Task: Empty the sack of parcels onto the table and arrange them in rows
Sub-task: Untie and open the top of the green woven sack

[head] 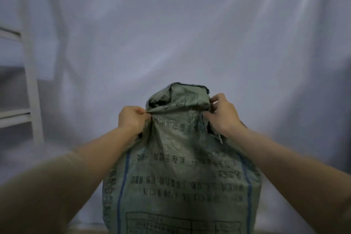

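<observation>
The person stands over a green woven sack [180, 167] with blue side stripes and black print, upright and bulging, directly in front of them and filling the lower middle of the view. The left hand [131, 119] is fisted tight on a gather of cloth at the left of the neck; the right hand [222, 114] pinches the folded rim at the right, fingers closed on the fabric. The mouth is bunched and turned over, not spread, and no parcels show, so the work looks to be at its very first step: getting the sack open or taking a hold on it before tipping. The next move likely calls for pulling the two edges apart, or lifting by the neck and upending the sack, which from its fullness may be heavy and slump sideways if one hold slips. Behind hangs a pale draped sheet [190, 34], and a white frame [31, 81] with rungs stands at the left, well apart from the sack. No tabletop can be made out here, so where the parcels will land cannot be told.
</observation>
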